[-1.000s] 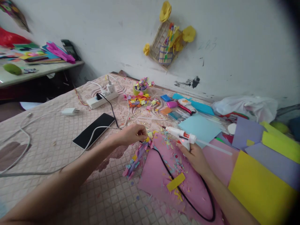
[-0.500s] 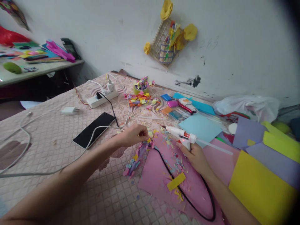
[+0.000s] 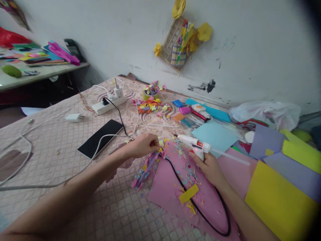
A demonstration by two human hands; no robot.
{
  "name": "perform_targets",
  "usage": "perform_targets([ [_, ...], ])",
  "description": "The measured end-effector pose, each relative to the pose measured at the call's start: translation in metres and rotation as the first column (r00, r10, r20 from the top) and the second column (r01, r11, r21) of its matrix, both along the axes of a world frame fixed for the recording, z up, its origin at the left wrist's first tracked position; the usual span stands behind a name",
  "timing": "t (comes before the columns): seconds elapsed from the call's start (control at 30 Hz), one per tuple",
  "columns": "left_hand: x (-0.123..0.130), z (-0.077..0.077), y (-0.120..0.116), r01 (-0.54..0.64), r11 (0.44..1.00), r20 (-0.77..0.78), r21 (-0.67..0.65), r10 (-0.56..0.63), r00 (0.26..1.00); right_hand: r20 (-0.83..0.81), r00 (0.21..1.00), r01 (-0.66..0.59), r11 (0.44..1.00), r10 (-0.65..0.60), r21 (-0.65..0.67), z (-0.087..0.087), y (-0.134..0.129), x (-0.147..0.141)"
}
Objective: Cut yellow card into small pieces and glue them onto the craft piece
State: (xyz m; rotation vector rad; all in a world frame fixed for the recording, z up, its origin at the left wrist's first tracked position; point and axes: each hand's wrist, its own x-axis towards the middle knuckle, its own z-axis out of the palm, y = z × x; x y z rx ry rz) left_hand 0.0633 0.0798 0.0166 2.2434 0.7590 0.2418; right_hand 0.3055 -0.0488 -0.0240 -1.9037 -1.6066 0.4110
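My right hand is wrapped round the handle of a white glue gun. A clear glue stick juts from the gun's back, and its dark nozzle points left. My left hand is closed in a pinch at the upper left edge of a pink foam sheet; what its fingertips hold is too small to make out. Just below that hand lies a bunch of purple strips with small pink, blue and yellow pieces. Colourful scraps and a yellow strip lie on the pink sheet.
The gun's black cord loops over the pink sheet. Left of my left hand are a phone, a white cable and a power strip. Farther back stands a small green pot. Yellow foam lies at right.
The view has shifted very slightly. Both hands and the glue gun keep nearly the same place and pose.
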Motion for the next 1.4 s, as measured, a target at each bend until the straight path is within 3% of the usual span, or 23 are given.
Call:
perform_targets([
  [0.37,0.0,-0.002,-0.003,-0.029,0.997,0.006,0.072,0.029,1.0,0.031,0.999,0.029,0.999,-0.031,0.04,-0.002,-0.001,-0.005],
  [0.53,0.0,-0.002,-0.003,-0.023,0.997,0.015,0.08,0.022,1.0,0.121,0.993,0.002,0.998,-0.01,0.063,-0.005,-0.001,-0.006],
  [0.83,-0.002,-0.003,-0.002,-0.029,0.998,0.025,0.06,0.027,0.999,0.104,0.994,-0.038,0.997,0.03,0.073,0.001,-0.005,-0.005],
  [1.03,-0.003,0.0,-0.003,-0.028,0.998,0.006,0.06,0.028,1.0,0.053,0.98,0.179,0.966,-0.192,0.187,0.01,-0.045,-0.014],
  [1.2,-0.003,0.0,-0.002,-0.019,0.998,0.005,0.062,0.019,1.0,0.062,0.994,-0.095,0.984,0.087,0.149,0.026,-0.064,-0.05],
  [1.3,-0.003,-0.001,-0.001,-0.02,0.997,0.008,0.077,0.02,1.0,0.15,0.957,-0.268,0.956,0.249,0.118,0.035,-0.051,-0.071],
  [1.4,-0.003,-0.002,-0.001,-0.022,0.997,0.021,0.074,0.02,1.0,0.218,0.925,-0.345,0.928,0.311,0.14,0.037,-0.028,-0.084],
])
